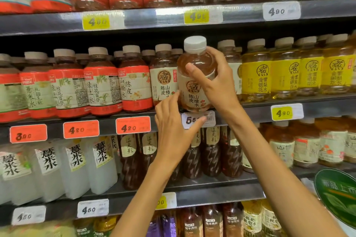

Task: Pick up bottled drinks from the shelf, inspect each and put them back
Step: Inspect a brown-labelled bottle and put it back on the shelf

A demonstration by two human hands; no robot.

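Right hand (215, 81) wrapped around amber drink bottle (194, 75) with white cap, fingers (196, 73) grasping its shoulder and label. Bottle upright at front edge of middle shelf (260, 110), above white price tag (198, 119). Left hand (173, 131) open below, fingers released, fingertips near bottle's lower label.

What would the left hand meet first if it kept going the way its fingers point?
Most likely the held bottle in the right hand: the left hand points up and right, fingertips already at its lower label. Depth is unclear; it may instead brush the neighbouring shelf bottle.
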